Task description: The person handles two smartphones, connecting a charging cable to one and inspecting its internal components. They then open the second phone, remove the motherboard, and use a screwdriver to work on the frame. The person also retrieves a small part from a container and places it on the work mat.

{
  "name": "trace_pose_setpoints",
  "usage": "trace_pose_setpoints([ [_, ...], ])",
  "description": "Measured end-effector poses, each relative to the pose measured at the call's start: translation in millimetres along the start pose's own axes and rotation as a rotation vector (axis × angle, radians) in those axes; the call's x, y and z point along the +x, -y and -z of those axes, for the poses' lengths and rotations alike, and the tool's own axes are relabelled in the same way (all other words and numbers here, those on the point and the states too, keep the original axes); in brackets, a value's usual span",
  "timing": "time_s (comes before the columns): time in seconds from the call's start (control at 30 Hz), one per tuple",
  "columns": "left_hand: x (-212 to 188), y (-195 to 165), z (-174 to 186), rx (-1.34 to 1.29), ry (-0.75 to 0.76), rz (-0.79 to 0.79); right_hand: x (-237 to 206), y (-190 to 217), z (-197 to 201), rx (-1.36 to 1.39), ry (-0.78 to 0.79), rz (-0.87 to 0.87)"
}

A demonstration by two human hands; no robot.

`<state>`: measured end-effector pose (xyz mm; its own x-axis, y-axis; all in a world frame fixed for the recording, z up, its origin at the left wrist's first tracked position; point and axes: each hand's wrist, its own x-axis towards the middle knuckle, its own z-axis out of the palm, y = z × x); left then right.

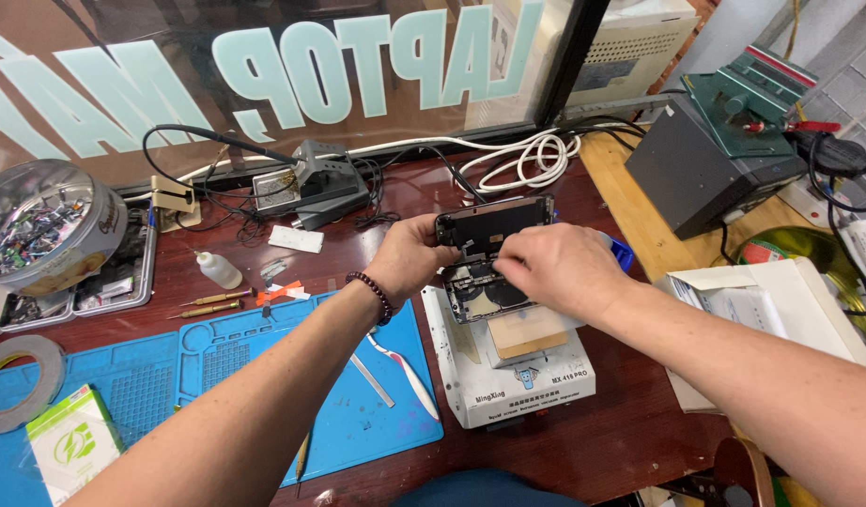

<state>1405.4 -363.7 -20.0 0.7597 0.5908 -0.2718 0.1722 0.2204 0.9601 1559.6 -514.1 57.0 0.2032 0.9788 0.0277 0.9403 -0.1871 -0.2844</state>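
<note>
1. The blue mat (264,376) ends just left of the white heater (513,366); tweezers (405,368) lie at that edge.
2. The right hand (560,272) presses on the opened phone (489,253) atop the heater, hiding its right side; its grip cannot be made out.
3. The left hand (409,255) is clamped on the phone's raised screen.
4. Beyond, bare tabletop reaches the white cables (522,155).

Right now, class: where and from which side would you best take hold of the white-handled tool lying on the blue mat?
Probably the white handle of the white-handled tool, in a pinch from above. It lies flat on the blue mat, long and slim, with bare mat along both sides. Its upper end sits near the left hand and wrist, so the lower half seems freer.
</note>
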Motion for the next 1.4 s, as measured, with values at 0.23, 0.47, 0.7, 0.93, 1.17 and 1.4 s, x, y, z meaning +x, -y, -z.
trace_pose_setpoints([
  [0.23, 1, 5, 4, 0.107, -0.018, -0.056, -4, -9, -16, 0.672, 0.071, -0.596],
  [0.47, -21, 1, -1, 0.346, -0.014, -0.225, -24, -25, -2, 1.757, 0.056, -0.97],
  [0.7, -53, -24, 3, 0.506, 0.133, -0.209, -34, -12, -8, 1.826, 0.04, -1.08],
  [0.93, -58, -22, 11, 0.433, 0.107, -0.176, -41, -10, -16, 1.785, 0.09, -1.119],
  [1.17, -59, -13, 21, 0.563, 0.116, -0.087, -40, -8, -11, 1.741, 0.094, -1.139],
  [1.4, -63, -8, 16, 0.605, 0.144, -0.12, -41, -7, -9, 1.749, 0.104, -1.124],
])
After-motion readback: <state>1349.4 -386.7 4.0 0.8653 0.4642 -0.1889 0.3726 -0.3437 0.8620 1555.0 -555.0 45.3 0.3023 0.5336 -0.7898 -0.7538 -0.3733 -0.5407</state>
